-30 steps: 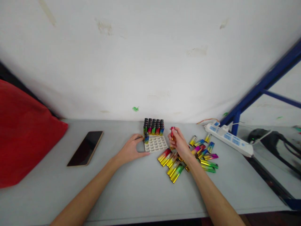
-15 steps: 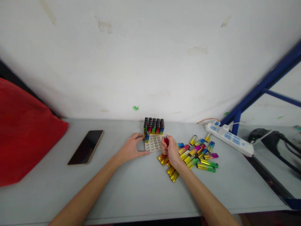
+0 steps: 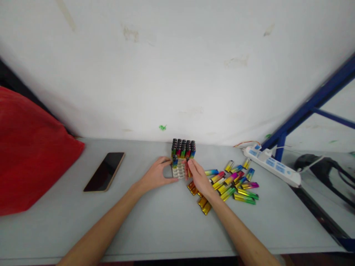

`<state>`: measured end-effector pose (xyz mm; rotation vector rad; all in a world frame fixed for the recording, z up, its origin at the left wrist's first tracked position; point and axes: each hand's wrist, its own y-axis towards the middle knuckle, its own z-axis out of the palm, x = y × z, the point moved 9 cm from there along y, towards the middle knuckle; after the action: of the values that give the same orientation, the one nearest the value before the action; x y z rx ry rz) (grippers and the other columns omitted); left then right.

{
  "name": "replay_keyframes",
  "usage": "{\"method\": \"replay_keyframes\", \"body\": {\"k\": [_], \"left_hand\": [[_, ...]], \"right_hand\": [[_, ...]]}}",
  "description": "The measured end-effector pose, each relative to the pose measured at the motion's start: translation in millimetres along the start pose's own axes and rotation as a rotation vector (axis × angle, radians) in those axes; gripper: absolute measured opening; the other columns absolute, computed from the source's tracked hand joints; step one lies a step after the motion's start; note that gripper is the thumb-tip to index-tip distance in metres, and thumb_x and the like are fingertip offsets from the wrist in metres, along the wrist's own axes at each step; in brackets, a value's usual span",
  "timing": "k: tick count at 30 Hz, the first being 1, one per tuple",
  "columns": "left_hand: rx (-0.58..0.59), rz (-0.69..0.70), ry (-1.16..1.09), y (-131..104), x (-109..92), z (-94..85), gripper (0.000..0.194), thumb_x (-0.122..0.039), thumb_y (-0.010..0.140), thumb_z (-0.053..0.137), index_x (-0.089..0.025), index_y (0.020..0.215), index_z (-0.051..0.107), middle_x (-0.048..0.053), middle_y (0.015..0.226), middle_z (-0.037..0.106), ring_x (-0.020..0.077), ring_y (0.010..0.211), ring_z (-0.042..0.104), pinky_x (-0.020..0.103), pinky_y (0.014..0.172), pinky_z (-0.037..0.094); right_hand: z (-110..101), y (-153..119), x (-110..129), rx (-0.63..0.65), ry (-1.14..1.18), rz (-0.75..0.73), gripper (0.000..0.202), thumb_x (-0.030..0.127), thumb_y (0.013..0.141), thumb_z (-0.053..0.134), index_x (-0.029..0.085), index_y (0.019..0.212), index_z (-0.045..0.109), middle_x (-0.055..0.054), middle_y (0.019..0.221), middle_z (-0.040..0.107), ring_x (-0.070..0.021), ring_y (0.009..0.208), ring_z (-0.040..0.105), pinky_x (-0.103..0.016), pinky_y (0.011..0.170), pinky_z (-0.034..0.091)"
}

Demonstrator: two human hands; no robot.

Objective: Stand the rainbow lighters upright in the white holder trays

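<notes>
Right hand [image 3: 198,176]: is moved leftward from the loose lighters [image 3: 231,179] to the tray [image 3: 178,173].
Red lighter [image 3: 189,171]: is brought over the tray's right part.

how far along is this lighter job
Looks done: a block of lighters stands upright at the far side of the tray, with one blue lighter upright at its left. In hand: the right hand holds a red lighter at the tray. Seemingly left: loose lighters lying on the table.
</notes>
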<state>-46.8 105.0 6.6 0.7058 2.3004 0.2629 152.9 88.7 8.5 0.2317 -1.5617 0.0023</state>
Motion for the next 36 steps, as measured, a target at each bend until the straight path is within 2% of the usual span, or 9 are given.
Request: {"method": "replay_keyframes", "body": {"k": [4, 7, 9, 15, 23, 26, 29, 33, 36], "left_hand": [[-0.006, 0.006, -0.011, 0, -2, -0.6, 0.063, -0.06, 0.084, 0.108, -0.026, 0.134, 0.091, 0.013, 0.142, 0.087, 0.0405, 0.134, 0.083, 0.054, 0.127, 0.067], [-0.003, -0.002, -0.017, -1, -1, 0.0, 0.064, -0.061, 0.084, 0.108, -0.025, 0.133, 0.091, 0.013, 0.143, 0.087, 0.0403, 0.135, 0.082, 0.054, 0.127, 0.067], [0.004, -0.009, -0.019, -1, 0, 0.8, 0.064, -0.061, 0.084, 0.108, -0.025, 0.134, 0.091, 0.014, 0.143, 0.086, 0.041, 0.135, 0.082, 0.057, 0.127, 0.067], [0.018, -0.016, -0.04, -1, 0, 1.2, 0.062, -0.057, 0.084, 0.108, -0.028, 0.136, 0.09, 0.012, 0.142, 0.086, 0.0409, 0.136, 0.081, 0.056, 0.127, 0.067], [0.02, -0.023, -0.036, -1, -1, 0.7, 0.061, -0.06, 0.084, 0.108, -0.025, 0.131, 0.091, 0.015, 0.14, 0.086, 0.0403, 0.134, 0.081, 0.056, 0.126, 0.068], [0.015, -0.028, -0.04, -1, 1, 0.8, 0.061, -0.06, 0.086, 0.107, -0.026, 0.133, 0.09, 0.015, 0.144, 0.086, 0.0404, 0.137, 0.081, 0.057, 0.129, 0.066], [0.02, -0.039, -0.03, -2, 5, 2.1, 0.065, -0.062, 0.085, 0.107, -0.024, 0.135, 0.09, 0.015, 0.144, 0.085, 0.0411, 0.137, 0.081, 0.058, 0.129, 0.066], [0.02, -0.036, -0.016, -2, 7, 2.4, 0.068, -0.068, 0.084, 0.106, -0.025, 0.133, 0.09, 0.015, 0.144, 0.086, 0.0431, 0.137, 0.081, 0.059, 0.127, 0.067], [0.028, -0.041, -0.013, -2, 9, 3.2, 0.068, -0.069, 0.084, 0.106, -0.025, 0.133, 0.09, 0.016, 0.146, 0.085, 0.0435, 0.138, 0.081, 0.059, 0.129, 0.067]], "right_hand": [[-8, -3, 19, -0.045, -0.28, -0.195, 0.057, 0.084, 0.108, 0.074, 0.028, 0.099, 0.077, -0.01, 0.108, 0.074, -0.0299, 0.101, 0.073, -0.042, 0.087, 0.067], [-7, -5, 29, -0.023, -0.434, -0.268, 0.049, 0.069, 0.114, 0.072, 0.027, 0.09, 0.076, -0.008, 0.094, 0.075, -0.0286, 0.094, 0.073, -0.041, 0.09, 0.063], [-6, -5, 30, -0.006, -0.465, -0.262, 0.046, 0.063, 0.118, 0.068, 0.027, 0.091, 0.078, -0.007, 0.089, 0.078, -0.0278, 0.088, 0.073, -0.04, 0.088, 0.061], [1, -4, 23, 0.029, -0.504, -0.278, 0.032, 0.053, 0.122, 0.068, 0.027, 0.116, 0.086, -0.012, 0.112, 0.089, -0.0326, 0.104, 0.081, -0.045, 0.1, 0.065], [35, 3, 19, 0.145, -1.013, -0.33, 0.027, 0.042, 0.128, 0.066, 0.023, 0.122, 0.084, -0.018, 0.123, 0.087, -0.0357, 0.117, 0.081, -0.05, 0.11, 0.062], [36, 3, 18, 0.177, -1.074, -0.295, 0.026, 0.043, 0.127, 0.069, 0.023, 0.119, 0.085, -0.018, 0.122, 0.087, -0.0358, 0.117, 0.082, -0.049, 0.108, 0.062], [9, 4, 25, 0.168, -0.98, -0.308, 0.023, 0.042, 0.126, 0.071, 0.023, 0.125, 0.085, -0.014, 0.12, 0.087, -0.0326, 0.116, 0.082, -0.045, 0.106, 0.062], [-68, 6, 35, 0.157, -0.924, -0.29, 0.013, 0.034, 0.118, 0.08, 0.025, 0.119, 0.09, -0.014, 0.124, 0.087, -0.0336, 0.124, 0.08, -0.049, 0.116, 0.061], [-122, 8, 25, 0.186, -0.968, -0.116, 0.006, 0.031, 0.105, 0.093, 0.025, 0.106, 0.093, -0.012, 0.116, 0.088, -0.0341, 0.116, 0.082, -0.049, 0.114, 0.061]]}}
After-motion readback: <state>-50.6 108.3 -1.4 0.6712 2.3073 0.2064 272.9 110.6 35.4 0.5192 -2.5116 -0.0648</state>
